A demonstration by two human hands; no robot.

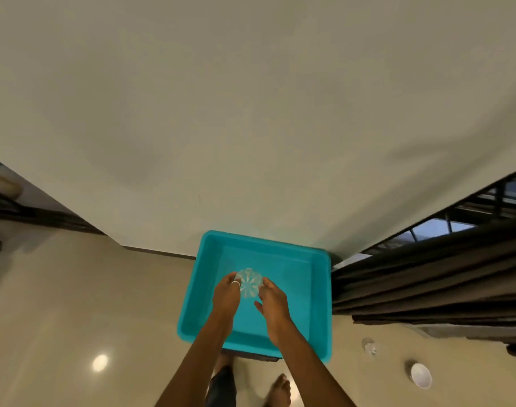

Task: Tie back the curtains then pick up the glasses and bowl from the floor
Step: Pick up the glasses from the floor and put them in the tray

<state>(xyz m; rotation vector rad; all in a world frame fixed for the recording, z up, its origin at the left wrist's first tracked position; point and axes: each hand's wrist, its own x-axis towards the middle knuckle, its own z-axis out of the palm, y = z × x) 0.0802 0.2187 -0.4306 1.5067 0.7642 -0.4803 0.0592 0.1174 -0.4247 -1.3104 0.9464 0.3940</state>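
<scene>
Two hands meet over a teal tub (pixel 294 277) that sits low in the view at 6 o'clock, its far edge close against the pale wall (pixel 250 113). The left hand (pixel 226 296), with a ring (pixel 236 283) on one finger, curls its fingers against the 9 o'clock side of a clear glass (pixel 248 284). The right hand (pixel 273 302) closes on the 3 o'clock side of the same glass, its thumb spread apart below. Both hands thus grasp the glass, which is inside the tub's outline and shows a star-cut pattern. Whether it rests on the tub's bottom cannot be told. A second glass (pixel 369 346) stands on the beige floor (pixel 74 289) at 4 o'clock from the tub, near the tub's near right corner. A white bowl (pixel 421 375) lies farther out along the same line, apart from the second glass, its pale inside turned toward the camera. A dark curtain (pixel 427 286) hangs in bunched folds at 3 o'clock, just beside the tub's right edge; whether a tie holds it cannot be told. A barred window (pixel 456 227) shows at 2 o'clock above the curtain. One bare foot (pixel 280 387) stands on the floor at 6 o'clock, below the tub. A round reflection of light (pixel 100 362) marks the floor at 8 o'clock.
</scene>
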